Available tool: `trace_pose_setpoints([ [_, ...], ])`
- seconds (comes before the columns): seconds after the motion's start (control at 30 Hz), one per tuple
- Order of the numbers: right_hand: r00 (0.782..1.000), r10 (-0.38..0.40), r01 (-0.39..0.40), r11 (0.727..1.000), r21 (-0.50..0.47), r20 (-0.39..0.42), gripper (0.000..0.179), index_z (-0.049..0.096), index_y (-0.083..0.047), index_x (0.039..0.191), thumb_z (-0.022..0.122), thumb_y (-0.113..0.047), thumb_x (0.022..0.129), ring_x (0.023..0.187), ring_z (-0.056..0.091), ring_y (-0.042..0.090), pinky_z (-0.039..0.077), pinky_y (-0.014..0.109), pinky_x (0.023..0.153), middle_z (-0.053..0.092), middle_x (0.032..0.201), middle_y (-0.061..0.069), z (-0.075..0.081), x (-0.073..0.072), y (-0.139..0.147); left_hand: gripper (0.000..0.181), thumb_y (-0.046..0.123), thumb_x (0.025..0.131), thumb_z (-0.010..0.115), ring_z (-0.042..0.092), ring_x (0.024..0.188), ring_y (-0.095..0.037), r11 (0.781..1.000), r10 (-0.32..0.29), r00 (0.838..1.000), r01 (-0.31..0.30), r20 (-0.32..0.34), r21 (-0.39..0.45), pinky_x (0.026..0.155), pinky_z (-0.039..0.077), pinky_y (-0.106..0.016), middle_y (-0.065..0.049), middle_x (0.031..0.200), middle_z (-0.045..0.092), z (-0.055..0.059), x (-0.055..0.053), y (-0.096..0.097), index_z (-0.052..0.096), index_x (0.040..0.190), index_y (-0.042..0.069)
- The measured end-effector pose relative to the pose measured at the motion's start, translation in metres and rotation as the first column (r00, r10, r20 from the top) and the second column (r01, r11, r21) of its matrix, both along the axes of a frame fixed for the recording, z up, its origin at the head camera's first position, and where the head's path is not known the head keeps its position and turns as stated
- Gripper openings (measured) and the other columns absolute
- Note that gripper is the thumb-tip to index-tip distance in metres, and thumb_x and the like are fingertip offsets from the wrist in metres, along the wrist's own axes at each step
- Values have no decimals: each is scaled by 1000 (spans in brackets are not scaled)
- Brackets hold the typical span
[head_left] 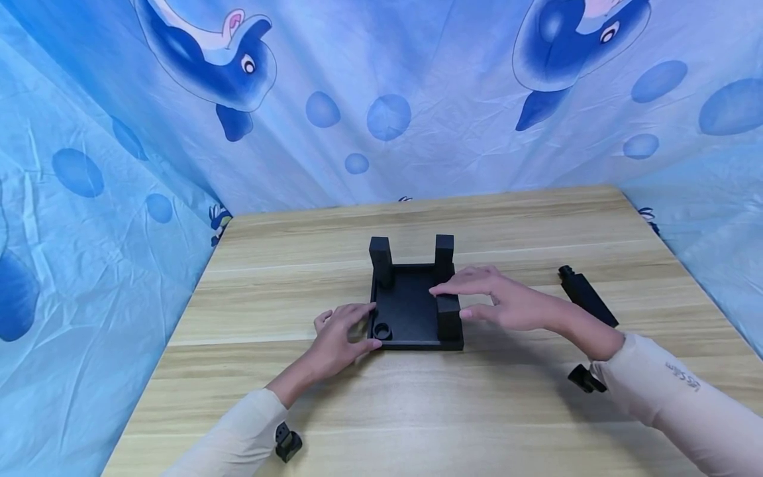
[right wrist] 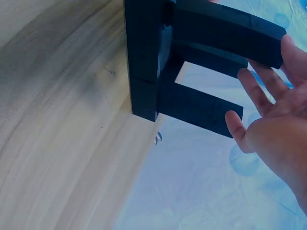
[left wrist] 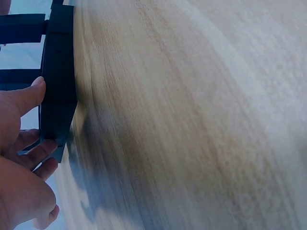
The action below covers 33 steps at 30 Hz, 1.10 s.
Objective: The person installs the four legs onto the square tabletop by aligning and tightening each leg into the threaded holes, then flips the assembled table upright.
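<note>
A square black tray-like base [head_left: 411,346] lies on the wooden table with three block legs standing up from it. My left hand [head_left: 338,338] holds its near-left corner, thumb at the front edge and fingers along the left side. Beside that thumb, a round socket [head_left: 382,330] shows in the corner. At the near-right leg [head_left: 448,324] is my right hand [head_left: 507,299], thumb against one side and fingertips across its top. Seen from the right wrist, the thumb is at the end of this leg [right wrist: 225,28], with the other fingers spread beyond it.
A loose black leg [head_left: 587,296] with a threaded end lies at the right of the wooden table [head_left: 286,278]. The far-left leg [head_left: 380,258] and far-right leg [head_left: 444,255] stand at the base's back. Blue printed curtains [head_left: 387,66] hang behind and at both sides.
</note>
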State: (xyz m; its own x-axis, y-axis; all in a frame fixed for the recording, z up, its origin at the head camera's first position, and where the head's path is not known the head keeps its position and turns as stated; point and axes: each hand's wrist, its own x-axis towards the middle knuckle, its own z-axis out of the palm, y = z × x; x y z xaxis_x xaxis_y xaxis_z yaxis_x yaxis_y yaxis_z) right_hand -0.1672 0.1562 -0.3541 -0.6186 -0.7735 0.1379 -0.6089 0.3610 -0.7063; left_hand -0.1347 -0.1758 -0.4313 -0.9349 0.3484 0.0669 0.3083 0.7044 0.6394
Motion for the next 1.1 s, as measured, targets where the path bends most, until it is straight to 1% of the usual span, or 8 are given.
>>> trace_pose_setpoints([
  [0.17, 996, -90, 90, 996, -5, 8, 41, 57, -20, 128, 70, -26, 89, 119, 46, 18, 24, 53, 100, 57, 124, -10, -4, 1, -3, 67, 32, 81, 78, 41, 131, -22, 1000, 2, 1000, -2, 5, 2, 105, 9, -54, -4, 138, 52, 0, 0, 0, 52, 140, 14],
  [0.3, 974, -225, 225, 974, 20, 25, 39, 53, -22, 109, 76, -38, 82, 107, 45, 20, 34, 46, 90, 55, 109, -8, -8, 3, -8, 67, 32, 81, 78, 41, 131, -22, 1000, 2, 1000, -2, 5, 1, 105, 9, -55, -4, 138, 52, 0, 0, 0, 52, 139, 14],
  [0.37, 965, -259, 258, 965, 37, 43, 42, 50, -21, 104, 77, -43, 79, 106, 43, 23, 35, 45, 88, 54, 105, -6, -8, 4, -9, 66, 32, 81, 78, 41, 131, -22, 1000, 0, 1000, 0, 4, 1, 104, 9, -55, -4, 138, 52, 0, -1, -1, 52, 139, 14],
  [0.5, 973, -231, 228, 972, 62, 29, 49, 54, -19, 114, 78, -40, 78, 110, 46, 24, 34, 48, 91, 55, 111, -4, -5, 2, -7, 67, 32, 81, 78, 41, 131, -22, 1000, -2, 1000, 2, 3, 6, 104, 9, -55, -4, 137, 52, -1, 0, -1, 52, 139, 14],
  [0.67, 997, -78, 77, 996, 42, 11, 61, 51, -21, 138, 76, -22, 83, 121, 46, 20, 35, 51, 98, 55, 129, -4, 2, -2, -1, 67, 32, 81, 78, 41, 131, -23, 1000, -5, 1000, 5, 1, 7, 104, 9, -55, -4, 137, 52, -1, 0, -1, 52, 139, 13],
  [0.8, 1000, 10, -10, 999, 36, 5, 53, 53, -22, 138, 69, -15, 88, 126, 45, 18, 38, 49, 100, 54, 135, -8, 6, -4, -1, 67, 31, 80, 79, 42, 130, -23, 1000, -6, 1000, 6, -2, 5, 104, 9, -55, -4, 137, 53, -1, 0, -1, 52, 139, 13],
  [0.9, 999, -32, 31, 998, 49, 5, 44, 57, -21, 131, 69, -18, 89, 120, 48, 19, 35, 49, 99, 57, 128, -7, 5, -3, -2, 67, 31, 80, 79, 42, 130, -22, 1000, -5, 1000, 5, -2, 5, 104, 9, -55, -4, 137, 53, 0, 0, -1, 52, 139, 13],
  [1.1, 988, -155, 155, 987, 43, -17, 37, 56, -15, 105, 80, -25, 78, 99, 50, 20, 38, 43, 89, 56, 103, -5, 0, -1, -10, 67, 32, 80, 79, 42, 130, -21, 1000, -1, 1000, 1, -3, 4, 104, 9, -55, -2, 136, 53, 0, 0, 0, 52, 139, 14],
])
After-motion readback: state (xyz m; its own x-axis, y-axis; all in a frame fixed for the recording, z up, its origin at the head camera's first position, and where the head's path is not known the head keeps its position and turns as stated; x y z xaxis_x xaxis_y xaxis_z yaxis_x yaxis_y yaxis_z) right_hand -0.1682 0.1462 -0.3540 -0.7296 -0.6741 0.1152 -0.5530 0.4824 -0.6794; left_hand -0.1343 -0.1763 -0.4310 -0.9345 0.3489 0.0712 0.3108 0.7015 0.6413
